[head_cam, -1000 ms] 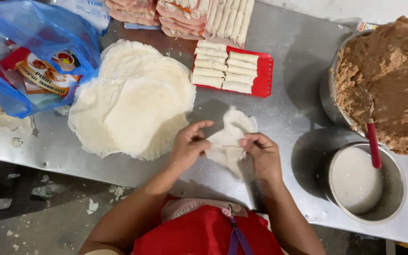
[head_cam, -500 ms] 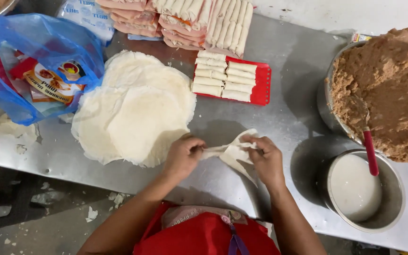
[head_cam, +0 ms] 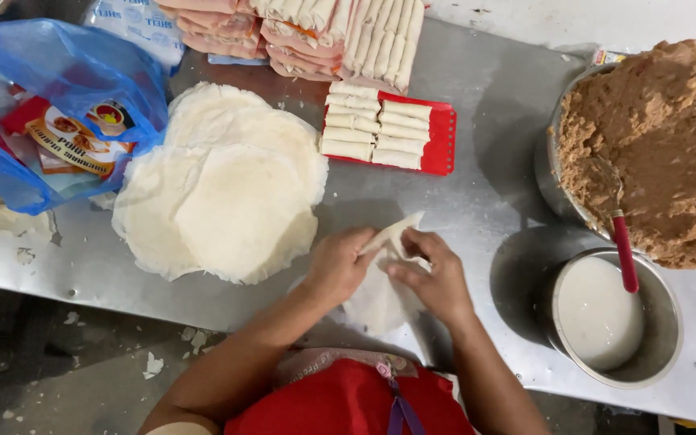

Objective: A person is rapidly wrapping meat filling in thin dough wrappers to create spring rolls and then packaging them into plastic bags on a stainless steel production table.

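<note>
1. A steel table [head_cam: 485, 201] carried everything.
2. A bowl of brown filling [head_cam: 662, 145] sat far right, wrapper stack [head_cam: 219, 193] left.
3. A red tray [head_cam: 441, 141] held finished rolls [head_cam: 376, 125].
4. The left hand [head_cam: 336, 266] and right hand [head_cam: 437, 278], fingers curled, pinched a half-rolled wrapper [head_cam: 384, 294] near the table's front edge.

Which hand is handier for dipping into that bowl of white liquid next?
Probably the right hand: the bowl of white liquid sits on its side, while the left hand lies farther away.

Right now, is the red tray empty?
No, the red tray holds two rows of pale rolled wrappers behind both hands.
</note>
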